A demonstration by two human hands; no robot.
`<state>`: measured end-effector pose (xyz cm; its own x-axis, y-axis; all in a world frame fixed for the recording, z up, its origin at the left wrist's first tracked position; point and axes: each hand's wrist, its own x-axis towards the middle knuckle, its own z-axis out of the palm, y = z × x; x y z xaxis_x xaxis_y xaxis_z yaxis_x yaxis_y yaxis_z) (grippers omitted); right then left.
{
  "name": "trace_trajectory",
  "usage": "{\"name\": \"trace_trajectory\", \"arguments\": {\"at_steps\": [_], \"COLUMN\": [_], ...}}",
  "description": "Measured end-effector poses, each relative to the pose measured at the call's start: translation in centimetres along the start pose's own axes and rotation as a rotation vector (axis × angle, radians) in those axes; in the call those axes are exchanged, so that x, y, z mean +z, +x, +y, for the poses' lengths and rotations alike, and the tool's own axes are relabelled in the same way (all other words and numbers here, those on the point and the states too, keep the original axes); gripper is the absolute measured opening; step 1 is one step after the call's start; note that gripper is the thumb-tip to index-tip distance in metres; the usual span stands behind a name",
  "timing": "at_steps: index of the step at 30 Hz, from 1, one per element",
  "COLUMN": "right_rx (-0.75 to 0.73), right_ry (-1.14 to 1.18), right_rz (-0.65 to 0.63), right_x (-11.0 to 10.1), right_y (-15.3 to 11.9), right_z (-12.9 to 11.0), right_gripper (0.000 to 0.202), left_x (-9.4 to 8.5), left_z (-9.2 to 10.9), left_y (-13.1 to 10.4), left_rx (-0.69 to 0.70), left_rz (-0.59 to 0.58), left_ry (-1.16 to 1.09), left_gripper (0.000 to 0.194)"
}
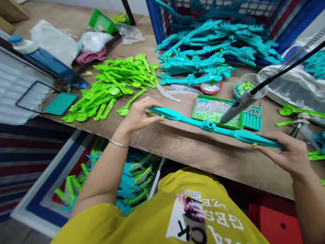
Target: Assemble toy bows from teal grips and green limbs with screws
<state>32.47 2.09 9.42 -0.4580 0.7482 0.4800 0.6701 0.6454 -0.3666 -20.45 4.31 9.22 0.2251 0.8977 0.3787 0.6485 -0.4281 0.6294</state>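
Observation:
A long teal plastic part point(193, 122) spans the space between my hands, above the front edge of the table. My left hand point(142, 115) pinches its left end between thumb and fingers. Its right end is gripped by my right hand point(289, 150), thumb below and fingers above. Small green bits show on the part's underside near both hands. Just behind the part lies a green tray point(215, 110) of small silvery pieces. The dark tip of a hanging grey tool point(237, 108) comes down over that tray.
Green parts point(116, 81) are heaped at the left, teal parts point(195, 64) at the back. A blue bottle point(50, 62) leans at the far left. Bowls, including a red basket point(210, 88), stand behind the trays. A bin of parts point(45, 196) sits below the table's front edge.

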Motion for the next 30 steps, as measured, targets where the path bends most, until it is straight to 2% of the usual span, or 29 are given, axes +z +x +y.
{"name": "trace_trajectory", "arguments": {"at_steps": [2, 3, 4, 5, 6, 7, 8, 9, 11, 13, 15, 18, 20, 22, 24, 26, 28, 30], "right_rx": [-0.038, -0.054, -0.083, -0.116, -0.151, -0.182, -0.21, -0.235, -0.294, -0.362, -0.427, -0.509, -0.57, -0.601, -0.561, -0.452, -0.314, -0.207], "right_ry": [0.032, 0.055, 0.076, 0.092, 0.117, 0.146, 0.173, 0.193, 0.203, 0.198, 0.198, 0.226, 0.295, 0.37, 0.383, 0.337, 0.266, 0.202], "right_rz": [0.021, 0.036, 0.058, 0.087, 0.117, 0.132, 0.142, 0.146, 0.14, 0.132, 0.12, 0.033, -0.061, -0.101, -0.062, 0.008, 0.062, 0.092], "right_x": [1.1, 1.9, 2.9, 3.9, 5.0, 6.1, 7.1, 8.2, 10.3, 12.3, 14.0, 15.6, 15.6, 14.9, 14.0, 13.1, 12.7, 12.6], "right_y": [-1.3, -1.9, -2.5, -3.1, -3.6, -4.1, -4.5, -4.8, -5.1, -5.2, -5.0, -4.6, -4.1, -3.6, -3.2, -2.9, -2.8, -3.0], "right_z": [-1.9, -3.0, -4.2, -5.3, -6.3, -7.3, -8.1, -8.8, -10.1, -11.3, -12.6, -14.7, -15.7, -16.0, -15.5, -14.5, -13.4, -12.4], "right_gripper": [0.049, 0.054, 0.058, 0.061, 0.062, 0.063, 0.063, 0.061, 0.054, 0.045, 0.037, 0.028, 0.026, 0.031, 0.037, 0.042, 0.047, 0.05], "left_x": [1.2, 2.3, 3.7, 5.4, 7.3, 9.3, 11.3, 13.1, 16.1, 18.0, 18.9, 18.5, 17.4, 15.6, 13.4, 11.2, 9.1, 7.3], "left_z": [-0.5, -0.5, -0.3, 0.3, 1.3, 2.6, 4.3, 6.2, 9.9, 12.6, 13.9, 13.7, 13.0, 11.9, 10.2, 7.7, 5.0, 2.6], "left_y": [-2.2, -3.6, -5.0, -6.5, -8.0, -9.3, -10.5, -11.4, -12.5, -12.5, -12.1, -11.8, -12.6, -14.3, -17.0, -20.4, -24.1, -27.5], "left_rx": [-0.085, -0.163, -0.261, -0.369, -0.478, -0.599, -0.727, -0.827, -0.902, -0.913, -0.952, -1.027, -1.048, -1.036, -1.0, -1.018, -1.125, -1.212], "left_rz": [0.155, 0.297, 0.496, 0.704, 0.867, 0.942, 0.883, 0.749, 0.546, 0.485, 0.508, 0.604, 0.691, 0.808, 0.949, 1.059, 1.068, 1.054], "left_ry": [-0.006, -0.045, -0.125, -0.216, -0.32, -0.451, -0.642, -0.864, -1.209, -1.363, -1.391, -1.343, -1.303, -1.234, -1.097, -0.876, -0.63, -0.549], "left_gripper": [0.057, 0.068, 0.078, 0.08, 0.074, 0.067, 0.062, 0.059, 0.059, 0.061, 0.058, 0.049, 0.047, 0.047, 0.046, 0.048, 0.05, 0.049]}}
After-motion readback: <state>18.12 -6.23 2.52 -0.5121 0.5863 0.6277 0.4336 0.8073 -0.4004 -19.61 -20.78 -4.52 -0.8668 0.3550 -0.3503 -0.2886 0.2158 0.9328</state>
